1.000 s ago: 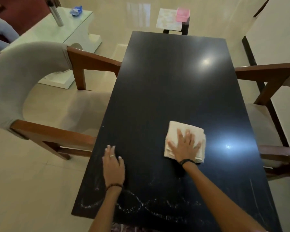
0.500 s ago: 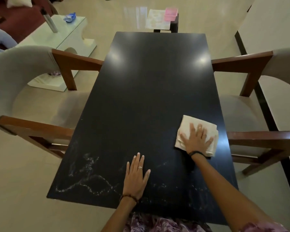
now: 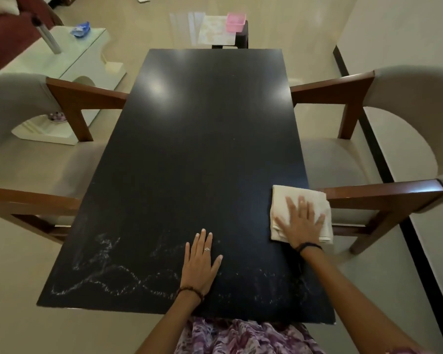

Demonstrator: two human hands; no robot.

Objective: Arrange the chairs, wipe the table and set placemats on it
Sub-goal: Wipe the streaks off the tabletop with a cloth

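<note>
A long black counter is running lengthwise from the near edge to the far edge, its long axis pointing straight away from the viewer. The right hand is lying flat with fingers spread, pressing a folded cloth at the counter's right edge; the cloth's right side is hanging slightly past that edge, just beside the right chair's wooden arm. The left hand is resting flat, fingers straight and together, near the near edge. White smears are streaking the near strip of the counter. The left chair is sitting tucked against the left edge. The counter's middle and far end are lying open.
</note>
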